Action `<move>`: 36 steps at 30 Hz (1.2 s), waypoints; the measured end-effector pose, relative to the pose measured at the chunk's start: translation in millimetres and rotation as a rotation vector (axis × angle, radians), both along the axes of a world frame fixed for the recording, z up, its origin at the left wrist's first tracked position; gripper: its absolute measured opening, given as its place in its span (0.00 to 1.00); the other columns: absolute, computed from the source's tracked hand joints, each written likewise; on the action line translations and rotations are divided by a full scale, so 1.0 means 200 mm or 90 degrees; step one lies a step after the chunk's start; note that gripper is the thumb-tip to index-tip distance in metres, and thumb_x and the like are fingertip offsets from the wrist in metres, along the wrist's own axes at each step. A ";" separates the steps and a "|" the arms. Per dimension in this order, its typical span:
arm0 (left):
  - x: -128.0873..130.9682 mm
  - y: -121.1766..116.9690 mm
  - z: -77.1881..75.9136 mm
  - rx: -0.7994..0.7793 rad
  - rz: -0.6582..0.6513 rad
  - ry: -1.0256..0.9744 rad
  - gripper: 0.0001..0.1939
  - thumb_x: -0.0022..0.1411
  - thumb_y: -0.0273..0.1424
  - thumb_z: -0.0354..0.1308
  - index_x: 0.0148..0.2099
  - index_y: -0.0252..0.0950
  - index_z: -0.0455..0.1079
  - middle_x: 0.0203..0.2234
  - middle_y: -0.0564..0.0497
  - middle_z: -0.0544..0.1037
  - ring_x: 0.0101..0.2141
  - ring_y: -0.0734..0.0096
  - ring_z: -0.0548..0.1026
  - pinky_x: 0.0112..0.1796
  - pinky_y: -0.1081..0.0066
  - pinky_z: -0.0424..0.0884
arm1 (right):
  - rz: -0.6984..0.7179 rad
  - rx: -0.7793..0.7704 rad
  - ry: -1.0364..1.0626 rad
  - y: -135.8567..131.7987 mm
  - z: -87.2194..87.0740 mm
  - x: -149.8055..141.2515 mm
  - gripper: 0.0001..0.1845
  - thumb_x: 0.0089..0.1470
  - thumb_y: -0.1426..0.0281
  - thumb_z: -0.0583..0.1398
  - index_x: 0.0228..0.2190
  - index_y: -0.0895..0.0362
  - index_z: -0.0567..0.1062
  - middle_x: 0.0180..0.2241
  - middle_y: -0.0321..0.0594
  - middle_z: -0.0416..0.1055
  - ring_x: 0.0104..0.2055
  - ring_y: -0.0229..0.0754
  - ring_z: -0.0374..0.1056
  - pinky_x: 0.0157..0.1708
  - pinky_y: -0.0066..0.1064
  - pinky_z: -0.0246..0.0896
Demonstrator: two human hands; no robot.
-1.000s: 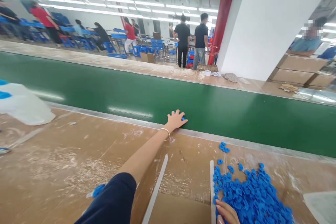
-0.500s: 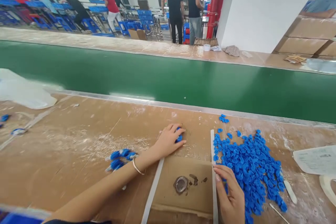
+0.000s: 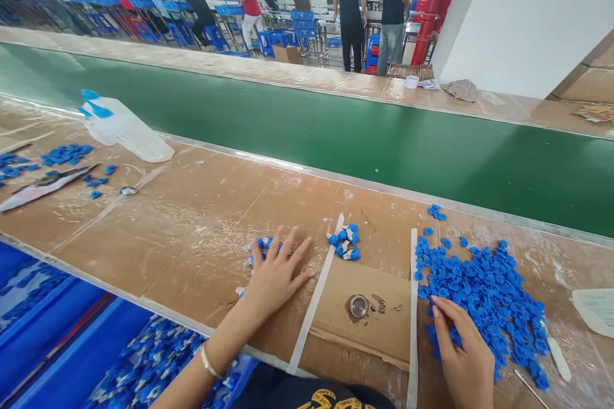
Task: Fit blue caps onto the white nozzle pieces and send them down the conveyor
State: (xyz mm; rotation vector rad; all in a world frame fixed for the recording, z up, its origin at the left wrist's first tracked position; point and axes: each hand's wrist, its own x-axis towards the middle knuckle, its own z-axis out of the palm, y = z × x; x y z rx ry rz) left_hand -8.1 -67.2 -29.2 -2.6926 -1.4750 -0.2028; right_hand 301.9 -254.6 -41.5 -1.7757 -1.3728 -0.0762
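Note:
My left hand (image 3: 278,278) lies flat with its fingers spread on the brown work surface (image 3: 192,223), over a small cluster of blue-and-white plastic parts (image 3: 259,250) that it partly hides. A bracelet circles that wrist. Just beyond a white strip (image 3: 316,294), a second small group of these parts (image 3: 344,241) sits apart from the hand. My right hand (image 3: 463,348) rests at the near edge of a large loose heap of blue pieces (image 3: 482,300), fingertips against it. Whether those fingers pinch a piece is hidden.
A green conveyor belt (image 3: 336,128) runs along the far side of the bench. A blue crate (image 3: 144,358) full of blue-and-white parts sits at lower left. A plastic bag (image 3: 122,128) lies at the belt edge. Several people stand beyond the belt.
My left hand has come back from the belt edge to the near bench and now lies flat, no blue piece showing in it. The view has tilted, bringing the blue crate into sight.

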 end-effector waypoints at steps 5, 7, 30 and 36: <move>-0.26 0.06 -0.05 -0.007 0.114 0.037 0.19 0.70 0.35 0.47 0.58 0.41 0.72 0.60 0.39 0.70 0.61 0.39 0.64 0.52 0.35 0.65 | 0.133 -0.093 -0.188 0.18 -0.05 0.15 0.15 0.66 0.63 0.52 0.43 0.54 0.77 0.42 0.44 0.79 0.44 0.46 0.75 0.44 0.39 0.72; -0.33 0.06 -0.04 -0.003 0.162 0.035 0.19 0.71 0.33 0.45 0.56 0.41 0.73 0.57 0.40 0.73 0.59 0.41 0.67 0.48 0.42 0.71 | 0.190 -0.113 -0.270 0.24 -0.10 0.22 0.16 0.66 0.66 0.51 0.43 0.55 0.77 0.42 0.44 0.78 0.43 0.46 0.74 0.43 0.39 0.72; 0.42 0.12 0.05 -0.119 -0.199 -0.141 0.28 0.65 0.44 0.56 0.65 0.44 0.62 0.67 0.41 0.57 0.66 0.40 0.53 0.61 0.41 0.55 | 0.265 -0.174 -0.400 0.19 -0.11 0.25 0.23 0.69 0.68 0.43 0.39 0.55 0.77 0.37 0.47 0.77 0.46 0.48 0.73 0.46 0.42 0.70; 0.41 0.21 -0.03 -0.121 -0.232 -0.082 0.17 0.68 0.39 0.53 0.54 0.39 0.70 0.58 0.41 0.69 0.57 0.49 0.67 0.54 0.53 0.66 | 0.208 -0.283 -0.248 0.24 0.00 0.23 0.16 0.67 0.63 0.48 0.35 0.54 0.72 0.39 0.47 0.74 0.43 0.47 0.72 0.44 0.41 0.69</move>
